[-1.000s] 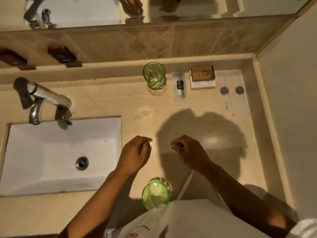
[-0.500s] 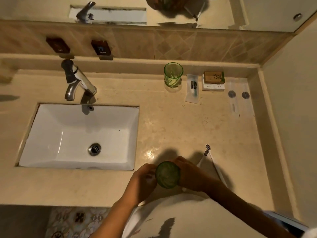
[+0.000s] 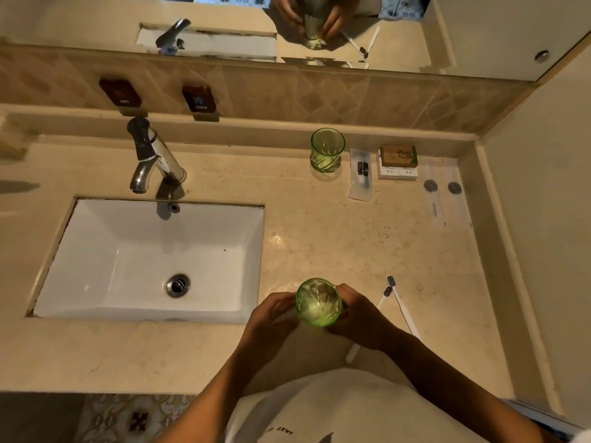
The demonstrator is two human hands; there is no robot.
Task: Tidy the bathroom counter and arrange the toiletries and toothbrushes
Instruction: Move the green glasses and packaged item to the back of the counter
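- Two hands on one glass: your left hand (image 3: 271,314) and right hand (image 3: 358,318) are both curled round the green glass (image 3: 319,302), one each side, at the near edge of the counter (image 3: 335,238).
- Sink (image 3: 150,260) sits off to the left of your left hand; the second green glass (image 3: 327,150) and the sachets and soap box (image 3: 398,161) sit far ahead of your hands, by the back ledge.
- Two toothbrushes (image 3: 395,298) lie just right of your right hand, heads pointing away.
- Handling: rigid, likely breakable, smooth and probably slick; grip the side wall mid-height, not the rim.
- Change: a second ago both hands were loosely curled over the counter holding nothing and the glass stood apart, nearer your body; now it's clasped between them. View has also shifted left, showing more of the sink.
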